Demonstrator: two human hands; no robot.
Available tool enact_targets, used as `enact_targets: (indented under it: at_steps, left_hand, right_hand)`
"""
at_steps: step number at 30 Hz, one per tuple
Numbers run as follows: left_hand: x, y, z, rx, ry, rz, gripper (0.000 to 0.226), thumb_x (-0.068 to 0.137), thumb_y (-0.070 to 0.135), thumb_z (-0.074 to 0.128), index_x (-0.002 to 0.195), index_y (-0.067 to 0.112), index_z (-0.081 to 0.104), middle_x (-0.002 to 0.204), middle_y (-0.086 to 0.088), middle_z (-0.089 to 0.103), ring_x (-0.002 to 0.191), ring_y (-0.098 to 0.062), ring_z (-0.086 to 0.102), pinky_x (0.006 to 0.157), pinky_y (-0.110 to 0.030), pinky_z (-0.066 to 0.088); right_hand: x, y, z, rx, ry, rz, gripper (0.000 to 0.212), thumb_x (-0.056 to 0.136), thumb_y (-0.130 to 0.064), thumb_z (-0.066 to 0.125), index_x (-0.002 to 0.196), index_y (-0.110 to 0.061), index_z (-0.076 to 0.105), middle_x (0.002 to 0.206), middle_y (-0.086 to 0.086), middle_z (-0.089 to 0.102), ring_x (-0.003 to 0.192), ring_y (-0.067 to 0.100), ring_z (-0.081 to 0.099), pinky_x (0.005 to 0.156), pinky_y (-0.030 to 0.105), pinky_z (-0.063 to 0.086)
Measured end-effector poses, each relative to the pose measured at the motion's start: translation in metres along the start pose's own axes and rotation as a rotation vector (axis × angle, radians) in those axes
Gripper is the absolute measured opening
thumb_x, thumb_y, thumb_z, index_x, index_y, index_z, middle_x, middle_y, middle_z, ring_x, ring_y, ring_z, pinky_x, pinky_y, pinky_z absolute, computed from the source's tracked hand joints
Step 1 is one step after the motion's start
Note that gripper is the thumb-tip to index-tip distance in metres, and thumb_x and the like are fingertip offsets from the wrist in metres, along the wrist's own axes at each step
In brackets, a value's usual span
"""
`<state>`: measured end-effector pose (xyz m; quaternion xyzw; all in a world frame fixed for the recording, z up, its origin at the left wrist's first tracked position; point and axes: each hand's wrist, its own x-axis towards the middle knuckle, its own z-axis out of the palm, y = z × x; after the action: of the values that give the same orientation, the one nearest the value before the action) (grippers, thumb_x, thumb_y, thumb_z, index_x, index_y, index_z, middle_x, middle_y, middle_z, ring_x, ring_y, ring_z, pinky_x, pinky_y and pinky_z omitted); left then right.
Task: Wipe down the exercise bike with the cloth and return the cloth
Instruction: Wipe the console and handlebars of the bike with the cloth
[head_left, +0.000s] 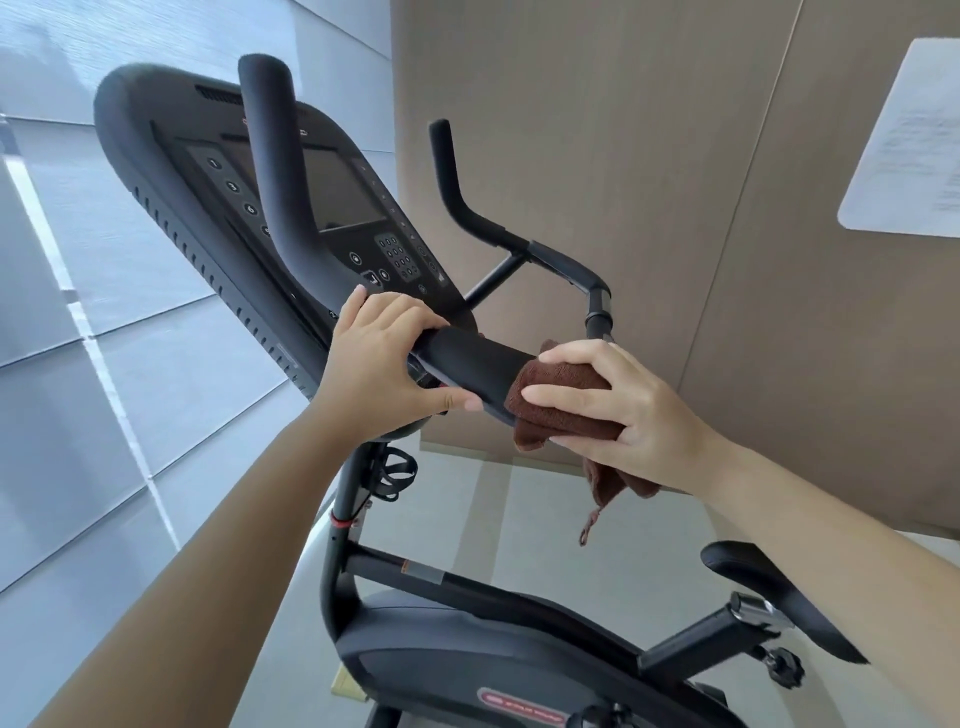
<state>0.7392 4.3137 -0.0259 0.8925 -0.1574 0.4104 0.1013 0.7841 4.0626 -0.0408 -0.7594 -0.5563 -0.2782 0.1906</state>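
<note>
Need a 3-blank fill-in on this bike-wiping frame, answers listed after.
1. The right hand holds a ____ cloth wrapped on the padded handlebar.
2. The left hand grips that handlebar with no ____ under it.
3. The seat shows at the lower ____ of the view.
Missing words: brown; cloth; right.

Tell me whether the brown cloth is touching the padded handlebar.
Touching. The head view shows the cloth wrapped around the padded handlebar, with the right hand gripping it there.
</note>
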Motion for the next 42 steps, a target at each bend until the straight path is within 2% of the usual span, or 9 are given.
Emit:
enact_targets:
  at_steps: [4,7,12,15,19,23,27,31,42]
  left_hand:
    - [0.0,0.015,0.003,0.074,0.016,-0.047,0.097,0.054,0.089,0.036,0.092,0.004,0.062,0.096,-0.008,0.064,0.097,-0.03,0.055,0.096,-0.046,0.031]
    - [0.001,0.023,0.003,0.138,-0.06,-0.079,0.106,0.051,0.093,0.033,0.096,0.001,0.06,0.1,-0.011,0.062,0.101,-0.032,0.052,0.096,-0.039,0.03]
    - [0.0,0.039,-0.003,0.187,-0.183,-0.169,0.117,0.048,0.093,0.035,0.117,-0.001,0.05,0.122,-0.017,0.053,0.124,-0.036,0.039,0.106,-0.05,0.026]
    - [0.0,0.065,0.001,0.144,-0.201,-0.17,0.108,0.051,0.08,0.051,0.13,0.007,0.041,0.132,-0.013,0.045,0.133,-0.032,0.028,0.107,-0.054,0.025]
    - [0.005,0.1,0.019,0.168,-0.236,-0.079,0.088,0.062,0.071,0.056,0.127,0.013,0.046,0.132,-0.008,0.046,0.135,-0.028,0.027,0.107,-0.054,0.025]
    - [0.009,0.12,0.041,0.264,-0.179,-0.118,0.066,0.073,0.062,0.054,0.118,0.014,0.056,0.121,-0.003,0.057,0.121,-0.024,0.045,0.101,-0.04,0.029]
    - [0.008,0.127,0.057,0.375,-0.035,-0.12,0.042,0.076,0.052,0.057,0.094,0.015,0.067,0.102,0.002,0.066,0.095,-0.022,0.059,0.083,-0.035,0.036]
    - [0.01,0.128,0.065,0.381,0.096,-0.128,0.033,0.07,0.047,0.062,0.08,0.016,0.068,0.091,0.004,0.069,0.082,-0.02,0.061,0.076,-0.033,0.037]
    - [0.008,0.123,0.071,0.332,0.23,-0.06,0.031,0.066,0.045,0.068,0.073,0.015,0.069,0.081,0.005,0.07,0.071,-0.02,0.061,0.069,-0.033,0.037]
  right_hand:
    - [-0.013,0.018,-0.004,0.078,-0.007,-0.044,0.036,0.083,-0.017,0.065,0.119,-0.017,0.06,0.123,0.014,0.051,0.115,0.034,0.049,0.095,0.045,0.047]
    - [-0.018,0.032,-0.005,0.125,0.011,-0.101,0.038,0.081,-0.013,0.068,0.118,-0.017,0.06,0.122,0.01,0.05,0.11,0.035,0.051,0.094,0.042,0.047]
    - [-0.03,0.064,-0.001,0.18,0.057,-0.15,0.039,0.08,-0.011,0.069,0.117,-0.014,0.06,0.119,0.017,0.054,0.109,0.031,0.051,0.096,0.035,0.046]
    - [-0.04,0.088,-0.001,0.192,0.07,-0.15,0.04,0.08,-0.01,0.068,0.118,-0.013,0.059,0.118,0.018,0.055,0.107,0.035,0.053,0.096,0.037,0.046]
    - [-0.046,0.12,-0.005,0.179,0.139,-0.032,0.036,0.083,-0.014,0.065,0.118,-0.01,0.061,0.117,0.017,0.056,0.106,0.035,0.055,0.093,0.042,0.048]
    - [-0.029,0.123,-0.009,0.352,0.317,0.171,0.041,0.085,-0.028,0.063,0.123,-0.016,0.057,0.118,0.009,0.052,0.11,0.019,0.053,0.099,0.021,0.042]
    - [-0.02,0.086,0.014,0.334,0.198,0.127,0.038,0.084,-0.035,0.058,0.12,-0.026,0.06,0.115,0.003,0.055,0.1,0.024,0.051,0.087,0.038,0.049]
    - [-0.021,0.082,0.02,0.338,0.252,0.167,0.033,0.084,-0.036,0.058,0.114,-0.024,0.064,0.111,0.003,0.059,0.094,0.023,0.049,0.077,0.037,0.051]
    - [-0.02,0.072,0.022,0.319,0.299,0.264,0.029,0.084,-0.032,0.058,0.109,-0.02,0.067,0.109,0.004,0.061,0.096,0.025,0.052,0.082,0.036,0.05]
